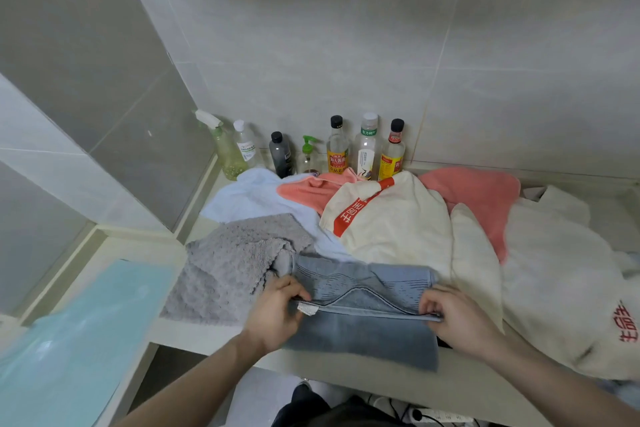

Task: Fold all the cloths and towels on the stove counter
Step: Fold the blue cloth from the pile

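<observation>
Blue-grey towel (360,291) on counter edge (194,336); my left hand (277,312) pinching its left corner, right hand (453,319) pinching right corner, both closed tight.

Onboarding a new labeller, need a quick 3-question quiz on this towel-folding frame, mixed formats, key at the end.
1. True or false: both the left hand and the right hand pinch the top edge of the blue-grey towel.
2. Multiple choice: which cloth lies directly to the left of the blue-grey towel? A) coral towel B) grey textured cloth C) cream towel with red band
3. Fill in: the row of bottles stands against the ____ wall of the counter.

Key: 1 true; 2 B; 3 back.
</observation>
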Demonstrator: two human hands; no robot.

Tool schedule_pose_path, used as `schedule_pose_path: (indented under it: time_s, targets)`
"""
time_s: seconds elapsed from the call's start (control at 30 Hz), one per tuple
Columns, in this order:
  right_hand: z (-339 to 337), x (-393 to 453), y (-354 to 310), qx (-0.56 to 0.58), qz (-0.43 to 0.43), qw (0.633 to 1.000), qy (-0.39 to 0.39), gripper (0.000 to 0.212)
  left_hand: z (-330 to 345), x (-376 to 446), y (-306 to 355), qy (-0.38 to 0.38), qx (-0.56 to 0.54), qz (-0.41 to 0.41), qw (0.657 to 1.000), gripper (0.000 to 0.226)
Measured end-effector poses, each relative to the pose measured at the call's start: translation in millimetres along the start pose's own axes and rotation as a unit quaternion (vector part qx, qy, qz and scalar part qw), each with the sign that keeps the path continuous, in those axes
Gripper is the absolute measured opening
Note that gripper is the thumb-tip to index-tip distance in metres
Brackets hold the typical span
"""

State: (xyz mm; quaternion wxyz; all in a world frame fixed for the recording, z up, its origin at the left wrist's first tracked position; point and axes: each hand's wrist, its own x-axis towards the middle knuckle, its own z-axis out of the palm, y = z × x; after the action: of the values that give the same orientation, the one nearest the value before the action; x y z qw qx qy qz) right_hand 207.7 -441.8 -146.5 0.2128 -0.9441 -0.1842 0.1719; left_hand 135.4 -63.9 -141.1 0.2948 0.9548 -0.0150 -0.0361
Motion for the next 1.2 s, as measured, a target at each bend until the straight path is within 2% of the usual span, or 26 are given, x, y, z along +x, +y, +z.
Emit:
schedule_pose_path:
  time_s: [0.1,0.23,0.33,0.4,0.47,0.57,0.63,0.8,0.9,0.97,1.0,1.13,1.2]
  targets:
    - [15.3,-10.7,0.7,-0.001,0.009,1.0,-0.005,0.031,9.4,-11.0,1.1,-0.008,-0.007,-0.03,0.999,0.034]
    - [34.7,-23.3,3.9,-0.016,0.027,0.999,-0.02,0.023,18.7,-19.9,3.6,-0.025,0.017,-0.08,0.996,0.03]
    - [47.0,-27.1,8.5,-0.031,0.034,0.997,-0.055,0.018,26.5,-28.2,0.2,-0.081,0.095,-0.098,0.987,0.026]
    - [52.8,-28.1,9.8,-0.042,0.044,0.996,-0.07,0.012,31.9,-32.1,-3.1,-0.128,0.171,-0.118,0.97,0.032]
    - [59.3,-29.5,8.4,-0.041,0.041,0.997,-0.055,0.02,34.7,-33.5,0.0,-0.149,0.225,-0.125,0.955,0.04]
    - [71.3,-29.5,1.7,-0.038,0.007,0.999,-0.01,0.029,40.6,-32.2,13.9,-0.154,0.235,-0.095,0.955,0.053]
    - [79.6,-26.8,-3.4,-0.045,0.0,0.999,0.006,0.032,47.4,-30.7,24.7,-0.16,0.225,-0.071,0.958,0.052]
    - [94.5,-19.0,-5.2,-0.083,0.026,0.996,-0.025,0.038,68.4,-29.6,43.3,-0.232,0.225,-0.027,0.946,0.05]
    - [92.1,-15.9,-9.3,-0.072,0.036,0.996,-0.03,0.025,74.0,-31.1,43.5,-0.255,0.24,-0.02,0.937,0.058]
    - [87.7,-13.8,-11.0,-0.079,0.012,0.997,-0.024,0.009,72.2,-32.3,40.2,-0.263,0.248,-0.017,0.932,0.064]
    - [86.1,-13.6,-10.4,-0.087,0.004,0.996,-0.022,0.008,70.7,-32.9,38.5,-0.268,0.253,-0.013,0.929,0.067]
    - [85.4,-17.1,-4.9,-0.119,0.029,0.992,-0.027,0.037,68.2,-39.9,34.0,-0.273,0.278,0.021,0.921,0.079]
    - [83.9,-17.3,-8.2,-0.119,0.02,0.992,-0.035,0.029,68.0,-42.9,34.2,-0.253,0.261,0.039,0.931,0.078]
